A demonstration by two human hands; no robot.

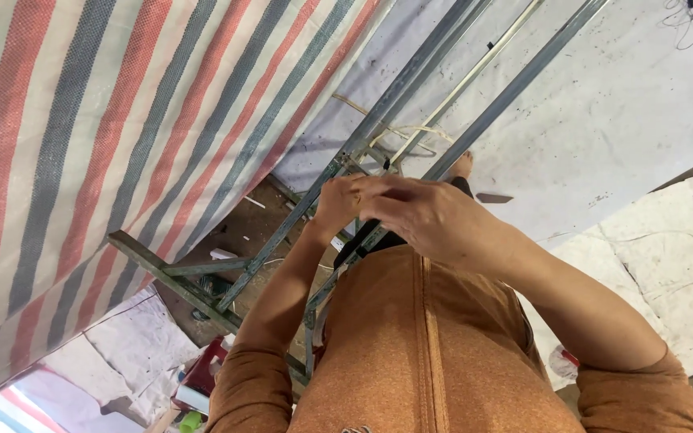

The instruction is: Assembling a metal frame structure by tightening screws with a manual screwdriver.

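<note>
Both hands meet at the metal ladder (411, 104); left hand (342, 200) fingers curl round its rail, steadying; right hand (431, 216) covers it, grip hidden.

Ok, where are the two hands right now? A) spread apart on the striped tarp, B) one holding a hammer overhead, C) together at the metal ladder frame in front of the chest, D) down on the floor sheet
C: the left hand and right hand meet close together at the grey metal ladder frame, just above the orange top; the striped tarp hangs untouched to one side.
</note>
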